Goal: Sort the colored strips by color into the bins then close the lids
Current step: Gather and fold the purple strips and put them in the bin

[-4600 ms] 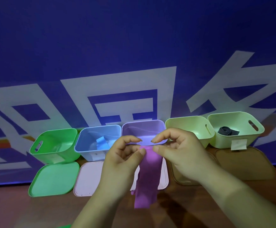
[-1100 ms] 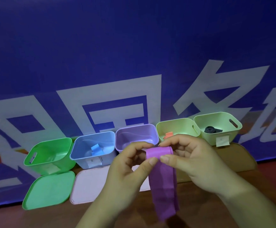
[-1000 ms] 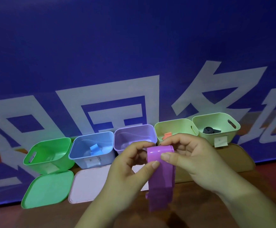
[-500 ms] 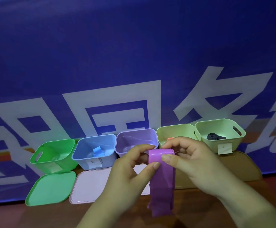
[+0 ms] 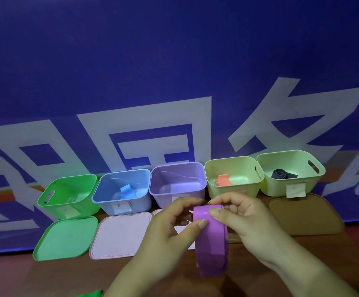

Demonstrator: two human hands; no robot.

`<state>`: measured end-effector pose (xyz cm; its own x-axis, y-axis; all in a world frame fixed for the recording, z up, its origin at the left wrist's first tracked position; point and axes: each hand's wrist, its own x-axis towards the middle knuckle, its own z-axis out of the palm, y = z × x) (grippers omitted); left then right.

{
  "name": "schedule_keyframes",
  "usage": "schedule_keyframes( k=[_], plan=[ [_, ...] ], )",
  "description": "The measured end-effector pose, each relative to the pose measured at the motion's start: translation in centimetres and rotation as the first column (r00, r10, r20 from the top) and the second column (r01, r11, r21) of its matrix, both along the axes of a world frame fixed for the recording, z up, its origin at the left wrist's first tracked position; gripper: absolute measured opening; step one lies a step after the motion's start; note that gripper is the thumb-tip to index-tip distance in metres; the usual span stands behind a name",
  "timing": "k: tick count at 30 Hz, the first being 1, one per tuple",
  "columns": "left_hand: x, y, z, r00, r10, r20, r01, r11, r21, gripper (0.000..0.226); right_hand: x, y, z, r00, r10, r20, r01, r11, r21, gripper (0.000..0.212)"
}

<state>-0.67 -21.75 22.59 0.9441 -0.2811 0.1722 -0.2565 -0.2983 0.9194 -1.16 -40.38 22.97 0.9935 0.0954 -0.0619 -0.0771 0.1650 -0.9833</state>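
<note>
head cam, lower middle of frame: both the left hand (image 5: 174,230) and right hand (image 5: 245,219) pinch the top of the purple strip (image 5: 211,239), so i'd roll it tight (tail hanging loose) before dropping it in the purple bin (image 5: 177,185) just above.

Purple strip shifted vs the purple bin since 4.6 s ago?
Yes, rightward: the purple strip was in front of the purple bin at its middle, now in front of its right corner.
</note>
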Motion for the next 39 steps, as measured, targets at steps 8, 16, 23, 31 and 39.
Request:
schedule_keyframes(
  k=[8,16,23,31,39],
  plan=[
    [0.9,-0.1,-0.5,0.996,-0.019,-0.085,0.001,0.978,-0.209,0.037,0.7,0.2,-0.7,0.993,-0.024,-0.115,0.032,0.997,0.066,0.001],
    [1.0,-0.5,-0.5,0.984,0.064,-0.169,-0.102,0.969,-0.227,0.040,1.2,0.2,-0.7,0.996,-0.016,-0.088,0.013,0.999,-0.031,0.007],
    [0.9,-0.6,0.4,0.970,0.034,-0.239,-0.110,0.944,-0.310,0.040,1.4,-0.3,-0.8,0.998,0.059,0.026,-0.054,0.985,-0.166,0.021],
    [1.3,-0.9,1.3,0.956,0.070,-0.285,-0.177,0.912,-0.370,0.026,1.3,-0.5,-1.0,0.986,0.120,0.112,-0.111,0.991,-0.077,0.039],
    [1.4,-1.0,1.9,0.966,0.075,-0.249,-0.165,0.917,-0.362,0.025,1.8,-0.3,-1.3,0.988,0.074,0.135,-0.071,0.997,-0.031,0.039]
  ],
)
